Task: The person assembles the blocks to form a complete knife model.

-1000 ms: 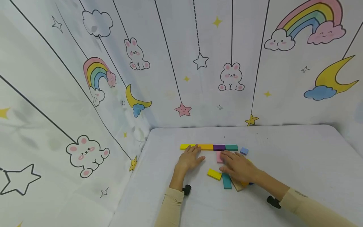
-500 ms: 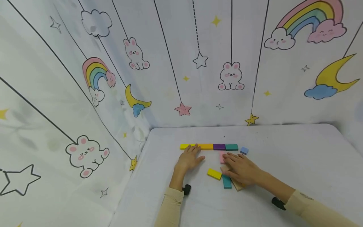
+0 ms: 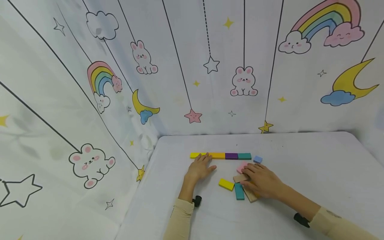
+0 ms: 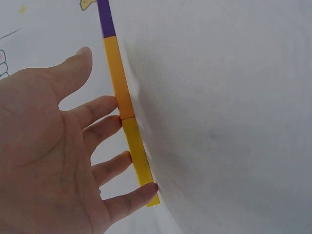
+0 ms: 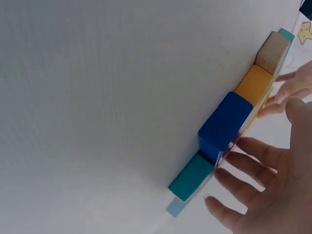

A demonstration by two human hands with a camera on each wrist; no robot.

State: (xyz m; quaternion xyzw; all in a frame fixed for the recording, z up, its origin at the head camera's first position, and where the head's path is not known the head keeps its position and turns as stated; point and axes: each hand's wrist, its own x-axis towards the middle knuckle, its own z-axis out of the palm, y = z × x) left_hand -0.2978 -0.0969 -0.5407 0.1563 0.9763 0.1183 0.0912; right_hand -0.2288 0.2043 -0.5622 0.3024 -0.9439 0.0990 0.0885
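Note:
My left hand (image 3: 198,170) rests at a straight row of flat blocks, its outstretched fingertips touching the yellow block (image 4: 138,156) and orange block (image 4: 119,78). To their right in the row lie a purple block (image 3: 231,156) and a teal block (image 3: 244,156). My right hand (image 3: 264,180) lies over a loose cluster, fingers extended, fingertips at a pink block (image 3: 241,166). A short wooden block (image 3: 239,178) sits just below the pink one. The right wrist view shows a dark blue block (image 5: 226,119) and another teal block (image 5: 191,176) near the fingers; the head view hides them behind the hand.
A small light blue block (image 3: 257,159) lies off the row's right end. Between the hands are a loose yellow block (image 3: 226,184), a teal block (image 3: 239,191) and a long wooden block (image 3: 250,194). The white table (image 3: 324,173) meets patterned cloth at its back.
My right hand has drawn back to the right; the pink block has slid right and turned at an angle. The short wooden block has come into view. My left hand stays put.

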